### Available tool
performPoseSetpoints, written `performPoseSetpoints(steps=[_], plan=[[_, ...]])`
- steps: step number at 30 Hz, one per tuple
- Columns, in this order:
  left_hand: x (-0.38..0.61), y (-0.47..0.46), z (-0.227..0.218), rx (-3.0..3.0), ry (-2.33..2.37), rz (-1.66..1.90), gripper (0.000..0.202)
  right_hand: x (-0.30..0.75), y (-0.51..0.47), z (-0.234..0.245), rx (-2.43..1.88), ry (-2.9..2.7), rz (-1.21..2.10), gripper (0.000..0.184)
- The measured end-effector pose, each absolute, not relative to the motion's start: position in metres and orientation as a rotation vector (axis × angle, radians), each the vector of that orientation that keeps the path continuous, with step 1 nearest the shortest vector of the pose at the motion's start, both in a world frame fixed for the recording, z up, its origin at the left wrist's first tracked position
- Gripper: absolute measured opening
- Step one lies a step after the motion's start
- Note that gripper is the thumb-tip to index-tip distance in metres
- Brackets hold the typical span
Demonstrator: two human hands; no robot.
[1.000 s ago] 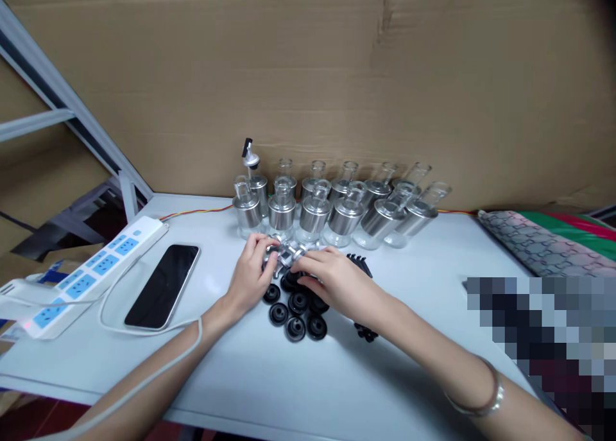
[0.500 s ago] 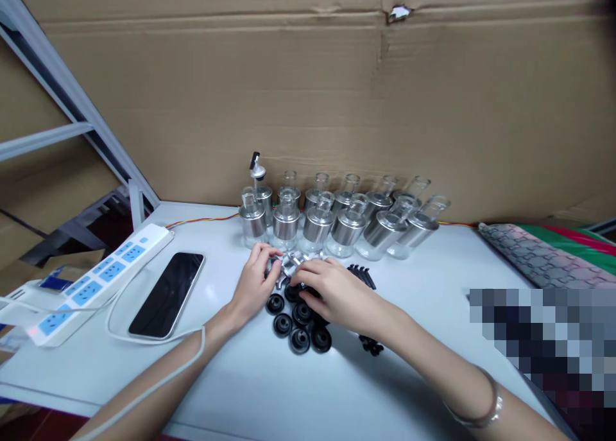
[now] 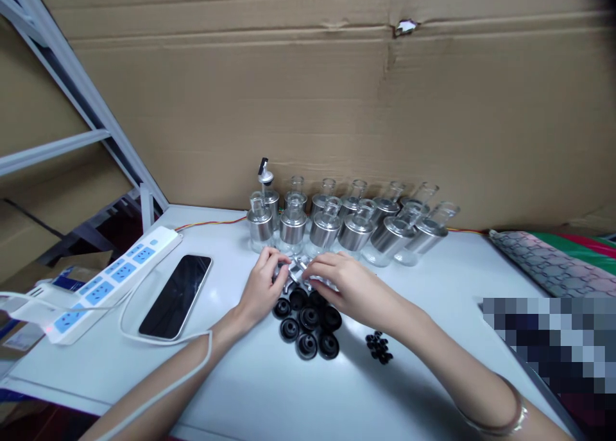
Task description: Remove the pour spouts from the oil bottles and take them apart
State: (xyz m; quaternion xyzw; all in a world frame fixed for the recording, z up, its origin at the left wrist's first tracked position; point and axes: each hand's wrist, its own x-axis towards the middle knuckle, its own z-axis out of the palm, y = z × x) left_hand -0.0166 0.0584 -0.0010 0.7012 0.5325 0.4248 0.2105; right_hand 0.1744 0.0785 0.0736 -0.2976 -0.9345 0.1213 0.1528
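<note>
My left hand (image 3: 264,285) rests on the table with fingers curled around a cluster of silver metal spout parts (image 3: 297,269). From the right, my right hand (image 3: 349,284) reaches over the same cluster, its thumb and fingertips closed on a silver part that they mostly cover. Just below both hands lie several round black stoppers (image 3: 307,346) with holes in their middles. Behind the hands stand glass bottles (image 3: 325,229) with steel sleeves, in two rows. A pourer (image 3: 265,173) with a black flap sits in one back-left bottle.
A phone (image 3: 176,296) and a white power strip (image 3: 115,280) with cables lie at the left. Small black caps (image 3: 379,348) are grouped right of the stoppers. A cardboard wall (image 3: 289,94) rises behind; a patterned roll (image 3: 524,258) lies at the right edge.
My right hand has shifted from above the black stoppers up to the silver parts, uncovering more stoppers. My left hand stays by the silver cluster. The view has shifted slightly.
</note>
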Motion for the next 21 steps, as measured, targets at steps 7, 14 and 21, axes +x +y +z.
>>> performPoseSetpoints(steps=[7, 14, 21], plan=[[-0.016, 0.059, -0.004, 1.922, 1.458, 1.187, 0.014, 0.18, 0.08, 0.082, -0.913, -2.604, 0.4, 0.013], [-0.017, 0.06, -0.005, 1.907, 1.453, 1.246, 0.013, 0.158, 0.103, 0.114, -0.88, -2.316, 0.345, 0.011], [-0.021, 0.067, -0.014, 1.628, 1.701, 1.578, 0.03, 0.101, 0.17, 0.158, -1.16, -2.175, 0.346, 0.019]])
